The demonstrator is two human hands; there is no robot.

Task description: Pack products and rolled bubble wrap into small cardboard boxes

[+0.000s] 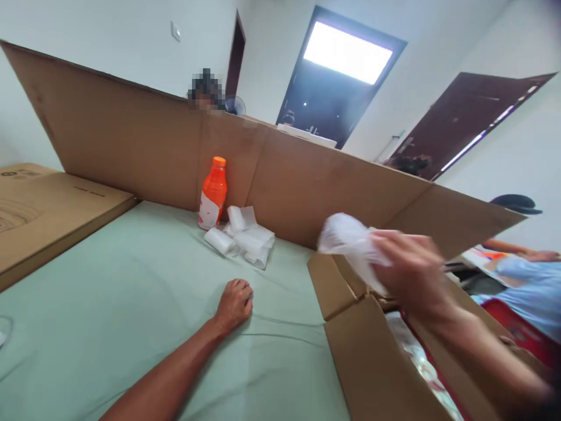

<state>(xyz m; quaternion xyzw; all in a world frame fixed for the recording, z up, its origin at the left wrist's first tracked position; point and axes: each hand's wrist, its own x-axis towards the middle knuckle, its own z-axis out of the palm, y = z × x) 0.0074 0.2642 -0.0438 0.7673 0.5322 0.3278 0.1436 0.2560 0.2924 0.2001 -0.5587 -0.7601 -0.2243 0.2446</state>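
Observation:
My left hand (236, 304) rests on the pale green tabletop (144, 286), its fingers curled into a loose fist with nothing showing in them. In the air above an open cardboard box (372, 356), my right hand (409, 263) grips a crumpled, translucent white plastic bag (346, 237). Both this hand and the bag are blurred by motion. Beyond my left hand lies a small pile of rolled and folded white plastic bags (254, 241). An orange bottle (214, 190) with a white label stands upright just behind the pile.
A cardboard partition (144, 140) runs along the table's far side. A large flat carton (65, 210) lies at the left. White plastic items (423, 368) fill part of the box on the right. Past the partition are another person's head (205, 90) and, at far right, someone's arm (521, 250).

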